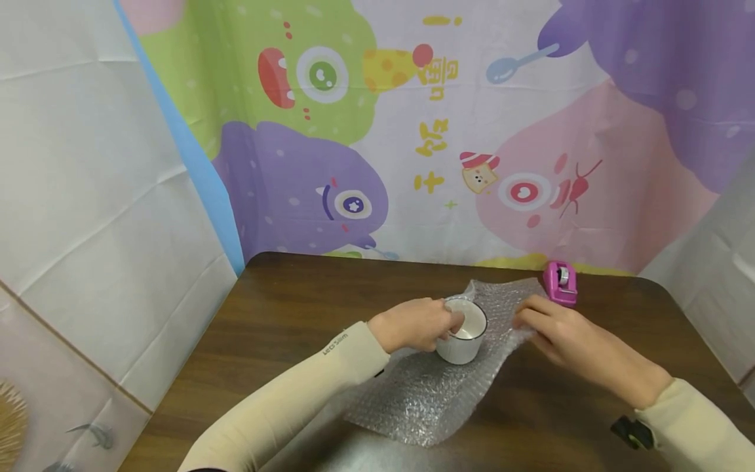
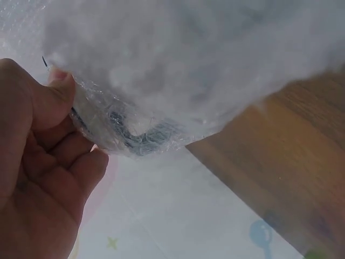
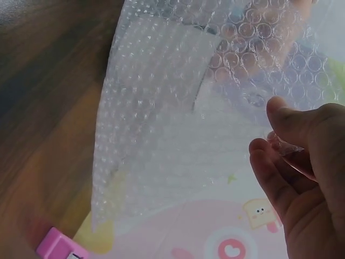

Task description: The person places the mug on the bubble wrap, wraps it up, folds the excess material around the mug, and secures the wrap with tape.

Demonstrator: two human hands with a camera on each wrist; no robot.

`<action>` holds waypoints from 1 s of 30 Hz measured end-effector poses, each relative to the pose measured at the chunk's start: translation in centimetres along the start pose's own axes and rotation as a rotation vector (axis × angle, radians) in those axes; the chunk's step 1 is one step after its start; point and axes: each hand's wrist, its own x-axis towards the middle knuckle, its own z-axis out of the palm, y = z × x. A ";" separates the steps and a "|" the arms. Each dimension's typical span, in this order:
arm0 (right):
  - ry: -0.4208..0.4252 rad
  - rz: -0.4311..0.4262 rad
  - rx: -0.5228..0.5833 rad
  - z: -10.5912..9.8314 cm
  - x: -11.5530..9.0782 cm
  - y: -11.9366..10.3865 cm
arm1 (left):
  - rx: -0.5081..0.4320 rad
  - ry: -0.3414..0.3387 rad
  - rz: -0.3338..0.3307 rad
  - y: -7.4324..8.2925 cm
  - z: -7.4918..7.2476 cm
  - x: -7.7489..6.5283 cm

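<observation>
While the left hand (image 1: 415,324) grips the dark rim of the white mug (image 1: 460,352), the right hand (image 1: 566,337) pinches an edge of the bubble wrap (image 1: 425,400); the mug, mouth upward, sits amid the wrap over the table (image 1: 283,295), and a pink tape dispenser (image 1: 553,286) stands beside the wrap

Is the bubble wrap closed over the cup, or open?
Open. The head view shows inside the cup; bubble wrap doesn't close over its top.

The cup (image 1: 463,349) is white, dark-rimmed; the bubble wrap (image 1: 433,388) clear, dotted with circles; the tape dispenser (image 1: 554,286) pink; the table (image 1: 295,308) brown wood-grain; the cloth (image 1: 407,137) cartoon-printed in green, purple, pink.
</observation>
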 end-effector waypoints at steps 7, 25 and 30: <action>-0.004 0.010 -0.008 -0.1 0.1 -0.2 | 0.051 0.033 0.056 0.0 -0.2 -0.2; -0.021 0.036 -0.061 -0.2 1.5 -0.9 | 0.036 0.225 0.045 -0.4 0.2 -1.5; -0.023 0.042 -0.057 0.2 2.0 -0.7 | -0.024 0.251 0.054 -0.6 0.3 -1.8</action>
